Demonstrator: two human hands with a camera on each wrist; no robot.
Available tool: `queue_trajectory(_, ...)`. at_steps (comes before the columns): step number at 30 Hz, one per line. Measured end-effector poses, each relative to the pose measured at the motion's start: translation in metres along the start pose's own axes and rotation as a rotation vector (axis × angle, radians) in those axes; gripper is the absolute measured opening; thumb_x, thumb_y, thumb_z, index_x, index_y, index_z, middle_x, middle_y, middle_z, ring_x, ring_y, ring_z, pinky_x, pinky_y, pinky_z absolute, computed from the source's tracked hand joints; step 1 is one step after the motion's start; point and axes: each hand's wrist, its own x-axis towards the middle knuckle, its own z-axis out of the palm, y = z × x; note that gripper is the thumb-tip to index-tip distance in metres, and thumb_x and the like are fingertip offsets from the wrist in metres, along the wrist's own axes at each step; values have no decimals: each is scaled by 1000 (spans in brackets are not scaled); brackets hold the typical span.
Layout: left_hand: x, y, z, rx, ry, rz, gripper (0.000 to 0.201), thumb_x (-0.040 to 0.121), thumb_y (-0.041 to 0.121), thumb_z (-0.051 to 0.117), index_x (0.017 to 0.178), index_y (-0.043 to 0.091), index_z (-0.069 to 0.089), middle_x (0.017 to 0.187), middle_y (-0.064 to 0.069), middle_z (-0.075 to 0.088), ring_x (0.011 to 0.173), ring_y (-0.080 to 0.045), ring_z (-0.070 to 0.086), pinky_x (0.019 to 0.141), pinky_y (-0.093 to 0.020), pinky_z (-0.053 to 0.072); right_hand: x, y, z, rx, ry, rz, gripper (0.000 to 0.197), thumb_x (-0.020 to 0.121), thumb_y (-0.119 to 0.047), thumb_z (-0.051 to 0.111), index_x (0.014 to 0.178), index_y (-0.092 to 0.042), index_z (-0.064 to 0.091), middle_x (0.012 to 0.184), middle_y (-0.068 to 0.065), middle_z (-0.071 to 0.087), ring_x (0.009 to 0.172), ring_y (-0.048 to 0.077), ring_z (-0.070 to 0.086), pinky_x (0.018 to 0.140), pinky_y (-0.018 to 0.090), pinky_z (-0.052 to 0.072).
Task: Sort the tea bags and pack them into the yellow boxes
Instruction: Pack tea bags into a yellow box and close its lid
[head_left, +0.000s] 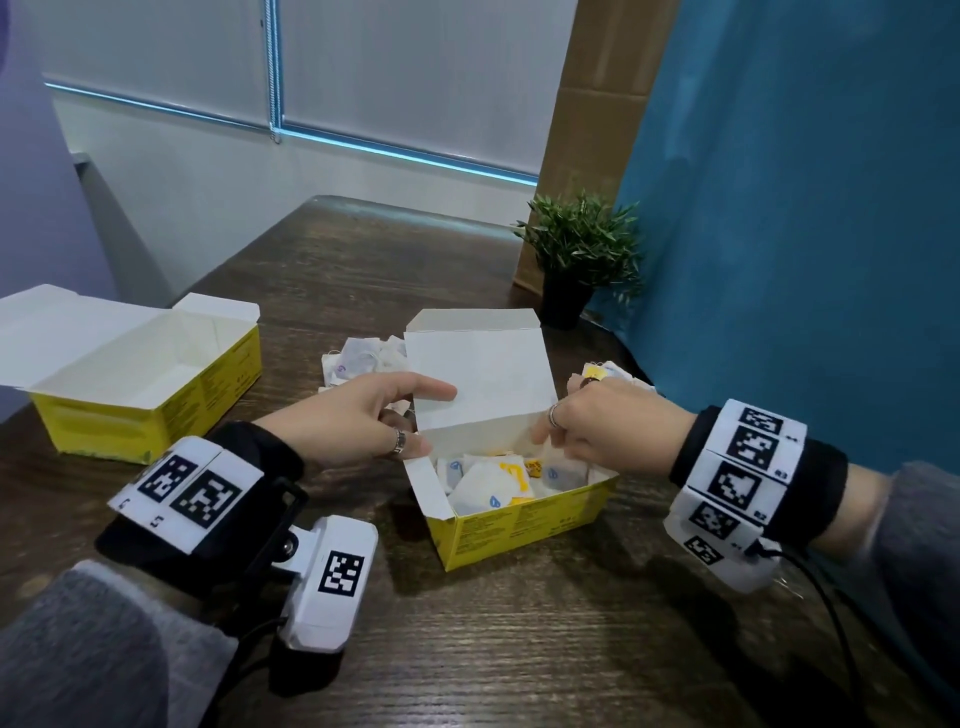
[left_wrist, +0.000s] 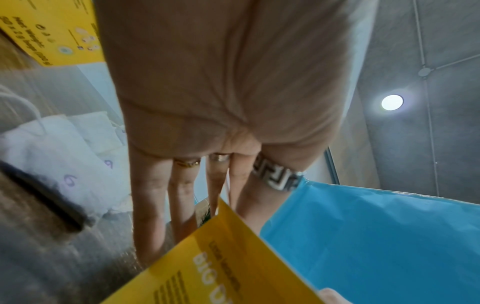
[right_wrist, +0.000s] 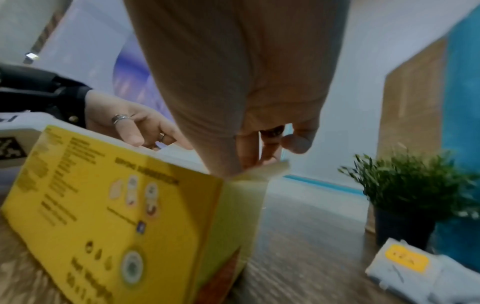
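A yellow box (head_left: 524, 519) stands at the table's centre, with several tea bags (head_left: 493, 480) inside bearing blue drops and yellow tags. Its lid (head_left: 478, 374) stands upright. My left hand (head_left: 410, 395) pinches the lid's left edge, thumb on the white inner face; in the left wrist view the fingers (left_wrist: 182, 195) lie behind the yellow lid (left_wrist: 228, 257). My right hand (head_left: 561, 431) pinches the box's right side flap (right_wrist: 270, 170). A second yellow box (head_left: 130, 374) sits open and empty at the left. Loose tea bags lie behind the lid (head_left: 358, 364) and beyond my right hand (head_left: 608, 371).
A small potted plant (head_left: 576, 254) stands behind the centre box by a cardboard panel (head_left: 597, 104) and a blue sheet (head_left: 805, 208) on the right. A yellow-tagged tea bag (right_wrist: 405, 265) lies near the pot. Bare wooden table (head_left: 519, 649) lies in front.
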Motion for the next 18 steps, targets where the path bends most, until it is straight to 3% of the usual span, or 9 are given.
queue_trajectory(2,0,0,0,-1,3,-4,51,86,13,63,127,40,48,130,15,51,106,-20,58,96,-27,44,2,2,0,161,-6,33,29,88,-11,49,105,-28,65,96,-7,70,95,8,58,94,25,35)
queue_trajectory(5,0,-1,0,-9,9,-11,51,86,13,64,126,40,50,128,11,53,105,-22,58,96,-27,44,6,9,-7,388,56,33,17,86,-11,59,93,-24,68,81,-12,67,66,-5,54,71,13,39)
queue_trajectory(7,0,-2,0,-13,7,-10,50,85,13,65,123,42,51,128,7,54,105,-23,58,98,-30,44,7,12,-12,357,101,10,13,88,-19,60,94,-28,67,75,-20,60,66,-8,49,72,15,38)
queue_trajectory(10,1,-2,0,-25,2,-4,50,86,12,64,121,44,50,130,11,51,106,-18,59,100,-32,45,4,7,-13,39,-55,-2,12,89,-40,56,101,-41,56,84,-24,56,86,-4,39,89,30,34)
queue_trajectory(12,1,-1,0,-25,-2,-2,50,86,12,63,122,44,49,130,11,51,107,-17,59,101,-33,45,3,0,-9,-50,-142,-12,11,88,-40,56,98,-42,50,91,-19,58,97,4,38,93,31,30)
queue_trajectory(16,0,-1,0,-37,2,-7,51,86,10,63,124,41,50,129,8,54,109,-21,59,101,-34,46,5,4,-10,186,-127,22,24,85,-18,62,74,-34,48,71,-18,56,68,1,46,72,18,32)
queue_trajectory(18,0,-1,0,-31,5,-8,51,85,11,64,123,42,50,129,5,55,108,-21,59,102,-36,45,5,10,-16,400,-38,7,25,81,-11,67,80,-35,59,80,-13,66,62,1,49,63,12,36)
